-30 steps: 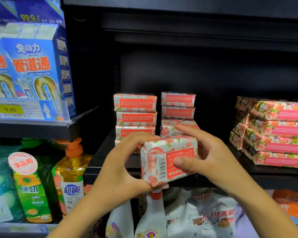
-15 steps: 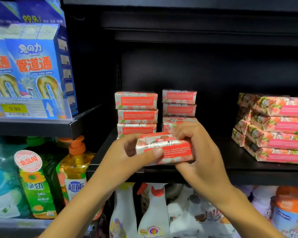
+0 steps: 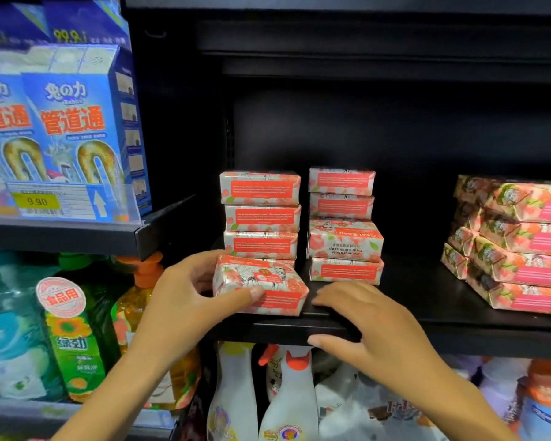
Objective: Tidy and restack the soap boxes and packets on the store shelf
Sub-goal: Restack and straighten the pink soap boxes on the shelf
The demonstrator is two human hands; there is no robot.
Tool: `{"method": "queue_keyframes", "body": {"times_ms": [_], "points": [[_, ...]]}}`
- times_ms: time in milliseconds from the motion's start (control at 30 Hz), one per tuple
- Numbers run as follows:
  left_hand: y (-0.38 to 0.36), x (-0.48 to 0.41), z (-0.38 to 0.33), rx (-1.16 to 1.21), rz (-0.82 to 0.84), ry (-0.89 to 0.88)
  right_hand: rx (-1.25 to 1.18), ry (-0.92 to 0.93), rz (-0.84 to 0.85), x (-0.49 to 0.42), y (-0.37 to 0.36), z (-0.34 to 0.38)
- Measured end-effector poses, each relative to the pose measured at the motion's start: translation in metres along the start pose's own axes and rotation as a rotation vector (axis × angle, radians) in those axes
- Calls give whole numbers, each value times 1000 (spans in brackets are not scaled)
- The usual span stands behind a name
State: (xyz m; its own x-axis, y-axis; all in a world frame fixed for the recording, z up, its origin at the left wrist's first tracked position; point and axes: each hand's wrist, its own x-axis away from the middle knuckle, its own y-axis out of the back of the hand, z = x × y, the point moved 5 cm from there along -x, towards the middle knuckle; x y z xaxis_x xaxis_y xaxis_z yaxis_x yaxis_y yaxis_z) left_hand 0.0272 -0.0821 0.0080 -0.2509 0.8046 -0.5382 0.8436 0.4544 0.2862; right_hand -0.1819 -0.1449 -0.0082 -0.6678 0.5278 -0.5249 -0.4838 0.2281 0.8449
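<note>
- The soap packet [image 3: 261, 285] in hand lies flat at the front of the black shelf [image 3: 427, 313], just before the left stack [image 3: 261, 214], with its orange label face to the front edge. It seems to touch the shelf, but its underside is hidden.
- The left hand [image 3: 185, 300] holds this packet: the thumb presses on the front face and the other fingers wrap around its left end, narrow around it.
- The right hand [image 3: 363, 326] holds nothing. Its fingers are spread and lie flat on the shelf lip, just beside the right end of the packet.
- I judge the step to be the setting down of one packet in a new front row; the grip is not released yet.
- The next move probably calls for pushing the packet square against the left stack, so that its face is in line, and then opening the left fingers.
- The packet stands close to the front edge, and one corner is near the lip, so a pull outward could drop it onto the spray bottles [image 3: 287, 393] below.
- The middle stack [image 3: 344, 224] has one packet turned with its top face forward and a little crooked; this one likely needs correction.
- Open room: a wide bare part of the shelf lies between the middle stack and the right pile [image 3: 516, 243], and there is much free height above all stacks.
</note>
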Motion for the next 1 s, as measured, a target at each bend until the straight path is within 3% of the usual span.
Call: {"method": "queue_keyframes", "body": {"times_ms": [167, 367, 1000], "points": [[0, 8, -6, -347, -138, -128, 55, -16, -51, 1, 2, 4], [-21, 16, -22, -640, -81, -487, 76, -28, -64, 4, 1, 4], [-20, -1, -8, -601, -95, -381, -33, -26, 37, 5, 1, -1]]}}
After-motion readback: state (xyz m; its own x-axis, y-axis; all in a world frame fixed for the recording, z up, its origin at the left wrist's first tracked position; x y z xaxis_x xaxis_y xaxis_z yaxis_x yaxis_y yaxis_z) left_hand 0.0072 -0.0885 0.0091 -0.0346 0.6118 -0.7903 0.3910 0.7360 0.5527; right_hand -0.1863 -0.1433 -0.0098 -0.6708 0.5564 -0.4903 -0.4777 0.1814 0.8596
